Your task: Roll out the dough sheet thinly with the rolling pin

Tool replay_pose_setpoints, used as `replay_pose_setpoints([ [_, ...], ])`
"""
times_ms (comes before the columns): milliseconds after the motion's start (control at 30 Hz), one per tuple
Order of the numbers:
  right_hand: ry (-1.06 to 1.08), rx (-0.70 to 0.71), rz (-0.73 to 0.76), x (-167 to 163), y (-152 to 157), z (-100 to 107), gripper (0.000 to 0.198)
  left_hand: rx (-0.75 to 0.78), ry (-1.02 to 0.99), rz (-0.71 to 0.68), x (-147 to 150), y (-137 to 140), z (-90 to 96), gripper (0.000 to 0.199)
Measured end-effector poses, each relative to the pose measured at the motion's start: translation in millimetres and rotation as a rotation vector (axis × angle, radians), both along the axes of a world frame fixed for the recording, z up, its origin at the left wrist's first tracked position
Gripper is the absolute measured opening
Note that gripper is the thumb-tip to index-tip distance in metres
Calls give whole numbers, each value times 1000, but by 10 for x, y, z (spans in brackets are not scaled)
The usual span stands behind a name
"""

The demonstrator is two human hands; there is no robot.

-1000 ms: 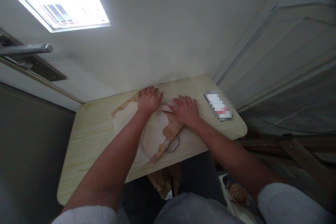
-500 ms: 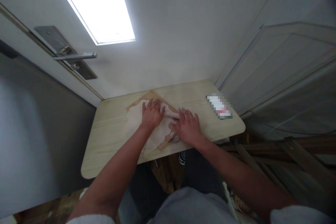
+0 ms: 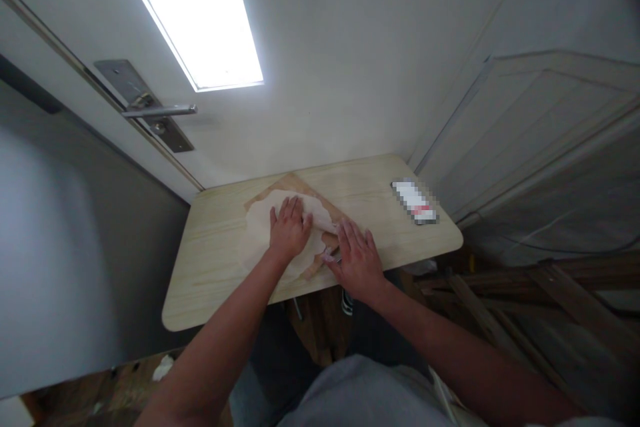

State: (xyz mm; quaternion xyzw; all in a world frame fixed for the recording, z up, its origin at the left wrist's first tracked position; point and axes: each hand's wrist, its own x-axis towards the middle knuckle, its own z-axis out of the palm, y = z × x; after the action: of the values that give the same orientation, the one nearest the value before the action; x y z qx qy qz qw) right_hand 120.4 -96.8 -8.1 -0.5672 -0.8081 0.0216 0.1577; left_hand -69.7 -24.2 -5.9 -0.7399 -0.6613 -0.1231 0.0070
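A wide, thin sheet of pale dough [image 3: 257,230] lies on brown paper [image 3: 291,181] on the small table. Across its right part slants a short, pale, floury rod that looks like a rolling pin [image 3: 323,220]. My left hand [image 3: 289,227] rests flat on the dough with its fingers spread, the thumb by the rod's upper left end. Over the lower right end, my right hand [image 3: 357,257] has its fingers on the rod. Its thumb, whitened with flour, sits lower by a torn edge of dough. The palms hide both ends of the rod.
A phone [image 3: 415,201] with a blurred screen lies at the right of the wooden table [image 3: 200,267]. Behind stands a white door with a lever handle [image 3: 163,110] and a bright window [image 3: 195,13]. Wooden slats [image 3: 550,293] are at the lower right.
My left hand has shifted slightly down on the dough, showing more of the sheet above its fingers. My right hand and the rod have moved a little downward. The camera view has shifted slightly.
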Motion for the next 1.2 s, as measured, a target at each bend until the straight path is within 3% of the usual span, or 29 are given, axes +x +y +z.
replay_pose_setpoints([
  [367, 1, 10, -93, 146, 705, -81, 64, 56, 3, -15, 227, 610, 56, 52],
  [533, -5, -5, -53, 252, 893, -36, 52, 54, -49, -58, 275, 820, 49, 47],
  [767, 62, -33, -70, 355, 707, -39, 38, -70, -188, -171, 226, 953, 138, 46],
  [933, 154, -32, -171, 597, 442, -112, 36, 76, -272, 63, 108, 932, 191, 48],
  [1033, 236, -76, -228, 723, 305, -118, 33, 42, -187, 234, -5, 854, 161, 50],
  [1200, 438, -282, -271, 666, 223, -15, 25, -38, -111, 251, -196, 858, 77, 55],
])
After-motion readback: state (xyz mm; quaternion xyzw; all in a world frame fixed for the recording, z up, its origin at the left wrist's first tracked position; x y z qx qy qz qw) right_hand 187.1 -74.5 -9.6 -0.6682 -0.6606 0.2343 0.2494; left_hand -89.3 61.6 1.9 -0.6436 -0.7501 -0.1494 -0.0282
